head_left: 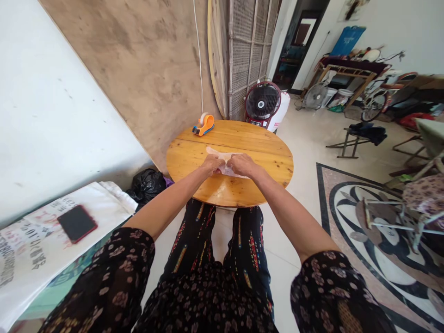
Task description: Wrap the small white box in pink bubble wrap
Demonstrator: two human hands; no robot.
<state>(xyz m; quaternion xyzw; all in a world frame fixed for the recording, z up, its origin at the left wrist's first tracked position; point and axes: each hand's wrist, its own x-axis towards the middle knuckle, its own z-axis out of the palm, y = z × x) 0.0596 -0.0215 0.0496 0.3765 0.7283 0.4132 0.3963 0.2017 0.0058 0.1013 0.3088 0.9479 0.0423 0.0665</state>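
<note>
Round varnished wooden tabletop (270,138): at its middle, left hand (213,163) and right hand (242,164) pinch a thin, whitish translucent plastic sheet (227,171) — apparently midway, bunched up, not yet released.

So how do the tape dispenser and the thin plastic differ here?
The tape dispenser is orange and blue; the thin plastic is pale and translucent. The tape dispenser sits untouched; the thin plastic is gripped by the left hand and right hand. The tape dispenser looks rigid; the thin plastic, limp. Both are at the wooden table.
</note>
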